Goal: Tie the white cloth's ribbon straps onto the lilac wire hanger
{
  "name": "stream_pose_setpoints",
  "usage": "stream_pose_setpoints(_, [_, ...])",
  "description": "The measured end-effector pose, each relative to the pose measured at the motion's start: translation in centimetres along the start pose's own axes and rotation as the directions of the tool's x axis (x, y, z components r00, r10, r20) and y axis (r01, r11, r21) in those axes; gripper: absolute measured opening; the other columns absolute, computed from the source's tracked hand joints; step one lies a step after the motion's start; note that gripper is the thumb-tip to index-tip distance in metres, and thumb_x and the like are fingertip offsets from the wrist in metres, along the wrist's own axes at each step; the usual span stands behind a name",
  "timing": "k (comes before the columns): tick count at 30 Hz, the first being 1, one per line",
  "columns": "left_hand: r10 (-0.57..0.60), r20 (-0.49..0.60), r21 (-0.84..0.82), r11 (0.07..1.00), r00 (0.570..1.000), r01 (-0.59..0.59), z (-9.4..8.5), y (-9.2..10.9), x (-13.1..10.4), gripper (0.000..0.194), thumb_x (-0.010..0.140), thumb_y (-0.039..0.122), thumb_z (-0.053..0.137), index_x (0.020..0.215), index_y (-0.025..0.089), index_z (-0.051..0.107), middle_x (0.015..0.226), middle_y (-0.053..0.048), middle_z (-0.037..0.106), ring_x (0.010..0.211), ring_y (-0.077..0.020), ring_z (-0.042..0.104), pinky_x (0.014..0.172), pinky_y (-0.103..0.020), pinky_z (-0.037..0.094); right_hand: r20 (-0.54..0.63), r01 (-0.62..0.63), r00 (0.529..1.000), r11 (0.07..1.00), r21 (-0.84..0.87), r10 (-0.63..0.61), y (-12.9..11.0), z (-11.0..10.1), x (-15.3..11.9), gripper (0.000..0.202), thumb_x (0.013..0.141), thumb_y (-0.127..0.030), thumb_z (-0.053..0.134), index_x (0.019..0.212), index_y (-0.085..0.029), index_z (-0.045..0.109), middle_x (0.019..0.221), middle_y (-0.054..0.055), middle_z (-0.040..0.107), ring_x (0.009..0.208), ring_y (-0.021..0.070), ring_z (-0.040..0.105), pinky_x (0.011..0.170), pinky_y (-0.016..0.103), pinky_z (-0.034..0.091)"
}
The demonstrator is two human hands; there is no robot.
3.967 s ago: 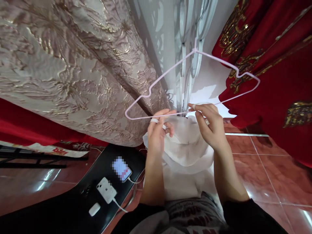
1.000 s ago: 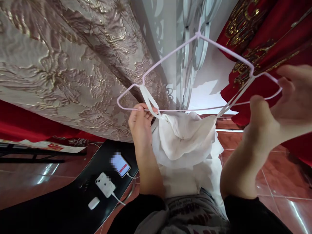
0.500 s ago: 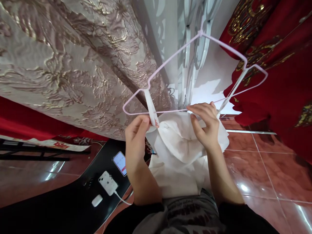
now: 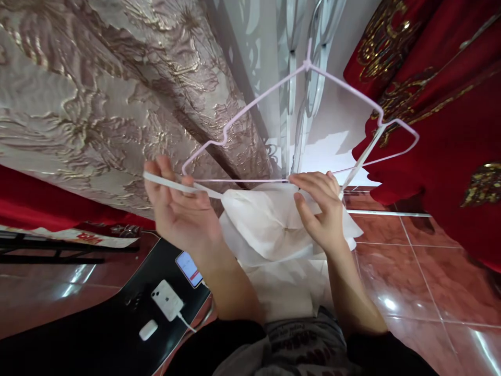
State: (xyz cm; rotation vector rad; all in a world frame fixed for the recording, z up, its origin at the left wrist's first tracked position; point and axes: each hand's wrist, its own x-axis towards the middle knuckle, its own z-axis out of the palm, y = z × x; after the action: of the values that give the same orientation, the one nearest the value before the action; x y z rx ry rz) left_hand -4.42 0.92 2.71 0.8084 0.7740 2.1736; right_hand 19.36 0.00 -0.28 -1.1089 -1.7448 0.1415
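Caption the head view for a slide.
Left hand pulls a white strap aside; right hand pinches white garment under pink wire hanger.

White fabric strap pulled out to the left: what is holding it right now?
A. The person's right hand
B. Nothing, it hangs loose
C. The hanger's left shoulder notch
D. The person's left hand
D: the left hand has the white fabric strap stretched across its fingers, clear of the thin lilac wire hanger.

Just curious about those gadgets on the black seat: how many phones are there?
2. A white phone lies back up on the black seat, plugged into a cable. The other phone lies just beyond it, screen lit, partly hidden by the left arm. More may be hidden.
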Motion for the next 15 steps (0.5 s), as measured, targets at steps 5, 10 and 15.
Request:
stream_pose_setpoints(5, [-0.242,0.086,0.080,0.969,0.966,0.236,2.8,-2.3,-3.1,0.023,0.098,0.040,0.073,0.108,0.019,0.077,0.114,-0.012,0.080,0.068,-0.0126,0.067,0.041,-0.019,0.039,-0.001,-0.014,1.000,0.999,0.038,0.014,-1.7,1.2,-0.2,0.032,0.100,-0.027,0.059,0.130,-0.033,0.070,0.130,-0.001,0.075,0.126,0.0183,0.068,0.131,0.052,0.037])
stream_pose_setpoints(10, [-0.184,0.165,0.018,0.983,0.969,0.184,5.3,-3.2,-4.3,0.020,0.096,0.037,0.079,0.095,0.023,0.064,0.070,0.001,0.066,0.055,-0.0124,0.057,0.049,-0.022,0.046,-0.165,-0.045,0.984,0.987,0.154,0.071,-1.7,0.1,-0.7,0.037,0.098,-0.025,0.065,0.133,-0.035,0.069,0.133,0.001,0.072,0.132,0.0216,0.066,0.127,0.054,0.045])
stream_pose_setpoints(15, [-0.183,0.215,0.080,0.982,0.959,0.169,4.2,-3.6,-3.5,0.029,0.094,0.043,0.082,0.096,0.024,0.060,0.069,0.001,0.064,0.052,-0.0128,0.054,0.048,-0.023,0.044,-0.407,-0.206,0.860,0.939,0.274,0.308,1.3,-3.7,0.5,0.055,0.090,-0.028,0.075,0.144,-0.031,0.065,0.144,0.010,0.066,0.128,0.0246,0.067,0.106,0.046,0.059])
